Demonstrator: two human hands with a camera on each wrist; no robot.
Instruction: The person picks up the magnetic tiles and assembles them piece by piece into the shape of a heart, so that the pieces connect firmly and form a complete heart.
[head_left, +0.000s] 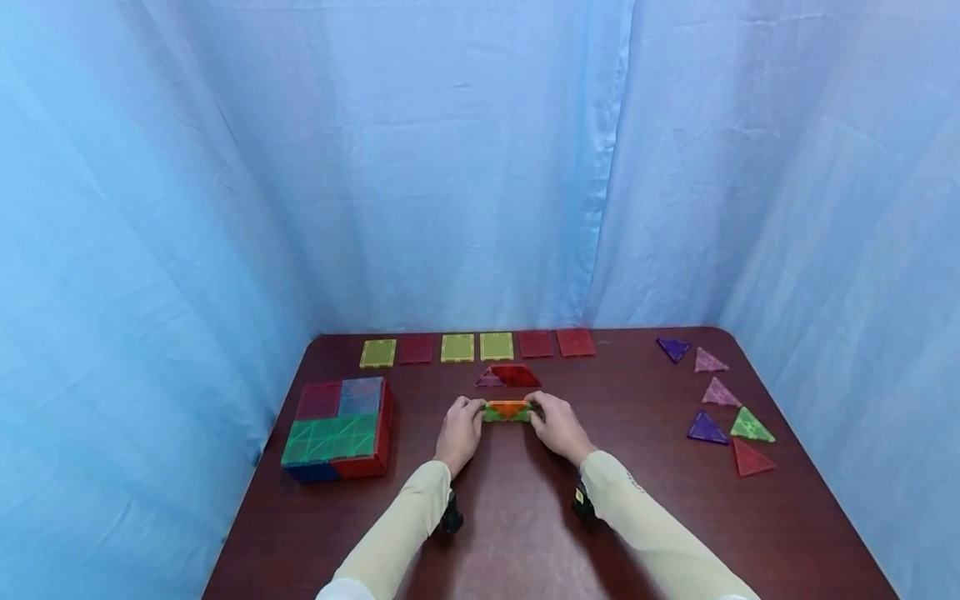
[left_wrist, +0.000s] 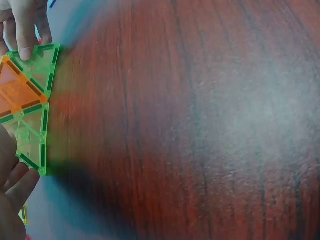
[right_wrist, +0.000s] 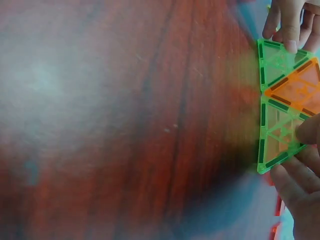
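Translucent orange plastic triangle (head_left: 507, 408): sat between the two hands' fingers, just below the middle of the head frame, flanked by a left green plastic triangle (right_wrist: 273, 61) and a right green plastic triangle (right_wrist: 278, 132).
Left hand (head_left: 460, 429): fingers pinched the left green plastic triangle near its outer end, thumb against its face.
Right hand (head_left: 561, 427): fingers pinched the right green plastic triangle in the same way.
Cream sleeves (head_left: 652, 525): slanted inward from the lower edge of the frame.
Tile rims: had dark bars set along them.
Worktop (head_left: 517, 525): showed dark red-brown wood grain with a glossy patch.
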